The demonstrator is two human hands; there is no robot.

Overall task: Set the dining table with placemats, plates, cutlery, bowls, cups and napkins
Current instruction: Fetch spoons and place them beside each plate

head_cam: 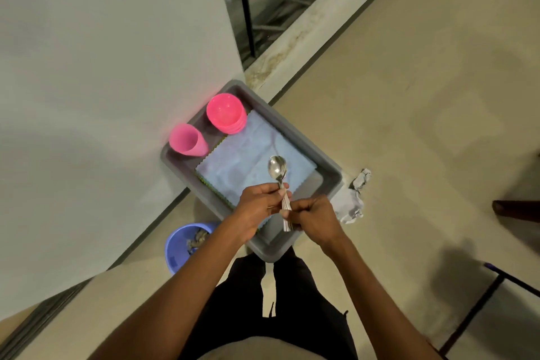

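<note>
A bundle of steel spoons (277, 168) is held above a grey tub (330, 174) on the floor. My left hand (257, 207) pinches the handles near the spoon bowls, and my right hand (312, 218) grips the handle ends lower down. Inside the tub lie pale blue placemats (242, 161) stacked flat, a stack of pink bowls (225, 112) at the far corner, and pink cups (187, 140) lying on their side at the left corner.
The tub stands against a white wall (102, 67). A blue bucket (181, 245) with scraps sits to its near left. Crumpled grey paper (355, 196) lies on the floor to the right. A dark metal frame (479, 304) stands at the lower right.
</note>
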